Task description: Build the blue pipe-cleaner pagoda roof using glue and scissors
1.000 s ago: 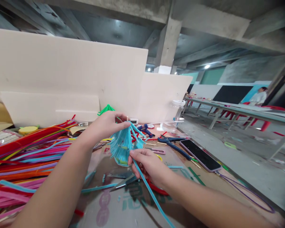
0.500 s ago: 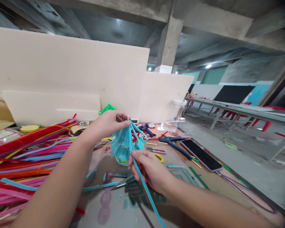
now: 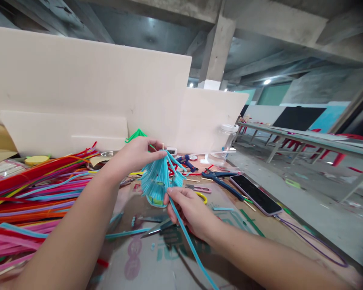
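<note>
Blue pipe cleaner (image 3: 193,251) — lower end cut off by bottom edge.

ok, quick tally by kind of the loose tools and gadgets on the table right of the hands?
Phones: 1, phone with a purple cord.
Pliers: 1, blue-handled pliers.
Glue guns: 1, blue glue gun.
Clear jars: 1, jar.
Total: 4.
Nearby, the left hand pinches the blue pipe-cleaner bundle; the right hand holds one blue strand.

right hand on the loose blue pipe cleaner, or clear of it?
Touching. The head view shows the right hand pinching the blue pipe cleaner, which runs out from between its fingers toward the camera.
</note>
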`<state>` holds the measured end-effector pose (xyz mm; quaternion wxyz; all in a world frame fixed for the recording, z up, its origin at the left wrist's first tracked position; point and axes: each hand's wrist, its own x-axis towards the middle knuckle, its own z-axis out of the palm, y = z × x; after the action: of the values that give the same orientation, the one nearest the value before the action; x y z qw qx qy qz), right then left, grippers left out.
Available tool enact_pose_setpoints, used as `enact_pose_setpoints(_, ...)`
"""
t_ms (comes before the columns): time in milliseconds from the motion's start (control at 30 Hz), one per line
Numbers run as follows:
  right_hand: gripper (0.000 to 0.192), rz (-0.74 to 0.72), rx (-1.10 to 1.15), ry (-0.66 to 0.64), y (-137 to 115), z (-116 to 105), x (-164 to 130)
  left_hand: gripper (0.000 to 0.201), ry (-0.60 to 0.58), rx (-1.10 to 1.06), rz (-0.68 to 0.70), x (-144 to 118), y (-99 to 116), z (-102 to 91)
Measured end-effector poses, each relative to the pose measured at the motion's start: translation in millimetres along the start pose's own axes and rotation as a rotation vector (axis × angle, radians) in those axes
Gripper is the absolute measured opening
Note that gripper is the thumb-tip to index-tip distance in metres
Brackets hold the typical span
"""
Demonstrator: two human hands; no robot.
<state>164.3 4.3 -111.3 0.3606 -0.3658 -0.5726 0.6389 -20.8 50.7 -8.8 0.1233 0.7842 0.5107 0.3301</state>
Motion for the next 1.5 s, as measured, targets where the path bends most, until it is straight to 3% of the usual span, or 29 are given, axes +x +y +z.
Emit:
enact_pose_setpoints(300, 0.039, 0.003, -0.02, -0.008, 2, -1, 1, 0.04, -0.03, -0.041, 0.04, -2, -2, -3.8)
enact_pose_setpoints(433, 0.04, -0.003, -0.02, 0.006, 2, 0, 0, 0.049, -0.02, -0.078, 0.019, -4, 1, -5.7)
enact_pose_setpoints(600, 0.042, -0.032, -0.018, 0.035, -1, -3, 2, 0.056, 0.083, -0.174, 0.023, 5, -10, -0.5)
enact_pose_setpoints(767, 0.042, -0.058, -0.008, 0.047, -1, -7, 5, 0.047, 0.313, 0.101, -0.069, 6, -14, -5.7)
enact_pose_setpoints(867, 0.043, -0.034, 0.004, 0.033, 0, -8, 5, 0.042, 0.34, 0.135, -0.087, -1, -6, -15.2)
enact_pose_setpoints(1133, 0.043, -0.041, 0.021, 0.017, -1, -6, 4, 0.029, 0.271, -0.1, -0.094, -16, 4, -26.8)
enact_pose_setpoints(1300, 0.041, -0.028, 0.025, 0.021, -1, -6, 3, 0.03, 0.446, -0.16, -0.052, -20, 8, -32.7)
enact_pose_setpoints(1400, 0.041, -0.031, 0.01, 0.024, -2, -6, 3, 0.027, 0.596, -0.359, 0.058, -23, 16, -35.0)
enact_pose_setpoints(1500, 0.041, -0.045, -0.009, 0.034, -3, -5, 2, 0.024, 0.584, -0.602, 0.146, -26, 23, -34.7)
